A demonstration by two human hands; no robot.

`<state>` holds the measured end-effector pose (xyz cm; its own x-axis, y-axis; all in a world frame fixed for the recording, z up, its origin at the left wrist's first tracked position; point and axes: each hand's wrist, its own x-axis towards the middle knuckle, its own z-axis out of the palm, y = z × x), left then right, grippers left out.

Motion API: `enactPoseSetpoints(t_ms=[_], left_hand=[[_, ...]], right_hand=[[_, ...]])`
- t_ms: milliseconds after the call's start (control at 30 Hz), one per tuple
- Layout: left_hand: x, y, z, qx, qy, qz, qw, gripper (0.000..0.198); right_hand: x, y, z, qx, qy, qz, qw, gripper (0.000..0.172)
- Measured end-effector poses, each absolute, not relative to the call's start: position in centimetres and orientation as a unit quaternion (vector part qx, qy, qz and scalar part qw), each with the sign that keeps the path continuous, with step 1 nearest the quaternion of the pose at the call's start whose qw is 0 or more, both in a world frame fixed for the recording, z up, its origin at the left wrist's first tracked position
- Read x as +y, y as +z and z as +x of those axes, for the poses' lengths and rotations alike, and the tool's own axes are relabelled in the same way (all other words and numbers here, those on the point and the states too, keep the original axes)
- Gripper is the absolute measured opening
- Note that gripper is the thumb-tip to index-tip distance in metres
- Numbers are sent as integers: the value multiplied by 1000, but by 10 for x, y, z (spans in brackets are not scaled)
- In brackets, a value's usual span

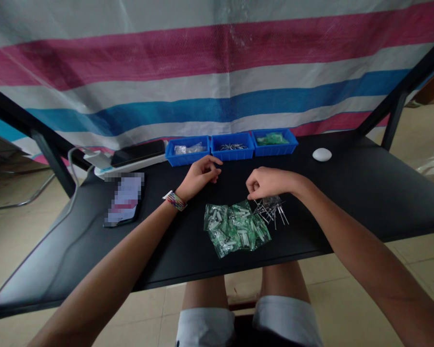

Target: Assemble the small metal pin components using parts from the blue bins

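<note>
Two forearms (112,272) flank one green-sachet pile (235,231); left fingers (214,160) apart near three bins (233,154); right fingers (252,184) by one metal-pin heap (274,212), grip unclear.

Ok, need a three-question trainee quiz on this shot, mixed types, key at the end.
1. True or false: the multicolored wristband is on the left arm.
2. Which of the three blue bins holds green plastic packets: A left, B middle, C right?
3. Which hand is nearer the loose pile of slim metal pieces?

Key: 1 true; 2 C; 3 right hand.
</note>
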<state>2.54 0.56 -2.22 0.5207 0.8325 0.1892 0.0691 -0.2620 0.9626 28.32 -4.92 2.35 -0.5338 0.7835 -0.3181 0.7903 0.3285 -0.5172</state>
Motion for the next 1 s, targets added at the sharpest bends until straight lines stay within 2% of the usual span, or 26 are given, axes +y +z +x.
enactPoseSetpoints(t_ms=[67, 167, 300, 400, 467, 567, 767, 900, 1000], left_hand=[[5, -22, 26, 324, 369, 702, 516, 28], [5, -21, 26, 327, 368, 702, 515, 28], [6, -20, 25, 329, 359, 700, 522, 26], [5, -19, 25, 334, 339, 711, 518, 34], [4, -18, 25, 336, 322, 723, 510, 43], [5, -18, 25, 332, 310, 732, 508, 47], [4, -20, 25, 330, 312, 732, 508, 40], [2, -19, 26, 324, 338, 725, 506, 31], [2, -18, 26, 322, 357, 715, 507, 29]], right_hand=[[-49, 22, 283, 810, -347, 472, -31, 10], [-46, 20, 282, 753, -440, 466, -148, 8], [-42, 11, 276, 632, -553, 443, -315, 15], [-39, 0, 272, 581, -569, 439, -383, 20], [-38, -8, 270, 570, -560, 446, -403, 21], [-36, -16, 267, 578, -540, 453, -411, 23], [-36, -18, 262, 623, -486, 439, -428, 24], [-37, -17, 261, 596, -502, 448, -438, 33], [-36, -16, 262, 567, -519, 469, -434, 33]])
